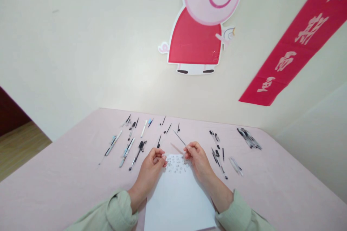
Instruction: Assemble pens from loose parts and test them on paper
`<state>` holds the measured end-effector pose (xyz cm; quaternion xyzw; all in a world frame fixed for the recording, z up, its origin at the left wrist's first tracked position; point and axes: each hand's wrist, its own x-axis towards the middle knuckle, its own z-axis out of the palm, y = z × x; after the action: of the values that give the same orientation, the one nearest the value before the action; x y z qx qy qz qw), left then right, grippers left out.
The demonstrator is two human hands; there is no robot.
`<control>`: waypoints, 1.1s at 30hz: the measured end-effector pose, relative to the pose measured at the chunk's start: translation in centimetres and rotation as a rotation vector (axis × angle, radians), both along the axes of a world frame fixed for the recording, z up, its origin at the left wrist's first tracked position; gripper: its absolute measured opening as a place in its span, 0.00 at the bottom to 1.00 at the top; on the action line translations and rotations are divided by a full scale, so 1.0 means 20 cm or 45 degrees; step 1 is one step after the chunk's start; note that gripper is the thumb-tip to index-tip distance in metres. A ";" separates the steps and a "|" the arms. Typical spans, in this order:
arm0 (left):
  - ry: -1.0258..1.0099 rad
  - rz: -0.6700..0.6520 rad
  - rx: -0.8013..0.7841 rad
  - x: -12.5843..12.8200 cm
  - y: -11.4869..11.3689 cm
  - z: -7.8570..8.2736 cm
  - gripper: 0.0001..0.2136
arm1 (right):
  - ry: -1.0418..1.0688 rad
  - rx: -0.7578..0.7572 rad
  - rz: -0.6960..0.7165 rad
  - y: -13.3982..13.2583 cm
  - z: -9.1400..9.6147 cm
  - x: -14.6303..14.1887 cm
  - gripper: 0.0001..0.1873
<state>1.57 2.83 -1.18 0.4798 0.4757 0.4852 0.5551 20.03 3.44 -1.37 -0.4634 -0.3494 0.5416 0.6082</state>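
A white sheet of paper with small scribbles near its top edge lies on the pink table in front of me. My left hand rests at the sheet's top left corner with fingers curled; what they hold is too small to name. My right hand sits at the top right corner, fingers pinched on a thin black pen refill that points up and left. Several pens and pen parts lie spread to the left beyond my hands.
More pen parts lie right of my right hand, and a bundle of dark pens sits at the far right. A cartoon pig cutout and a red banner hang on the wall behind.
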 end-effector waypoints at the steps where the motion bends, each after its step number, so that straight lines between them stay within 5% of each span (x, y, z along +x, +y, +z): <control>1: 0.006 -0.008 0.011 0.00 0.00 0.00 0.08 | 0.019 -0.006 0.012 0.00 0.00 0.00 0.12; 19: 0.022 -0.111 0.011 -0.01 -0.01 0.01 0.14 | 0.267 -0.089 0.237 -0.01 0.03 -0.01 0.18; 33: 0.027 -0.127 0.023 0.00 -0.01 -0.01 0.10 | 0.246 -0.074 0.322 -0.01 0.01 -0.01 0.11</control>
<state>1.55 2.64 -1.41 0.5130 0.4526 0.4563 0.5690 19.90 3.26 -1.18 -0.3788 -0.3292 0.6657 0.5523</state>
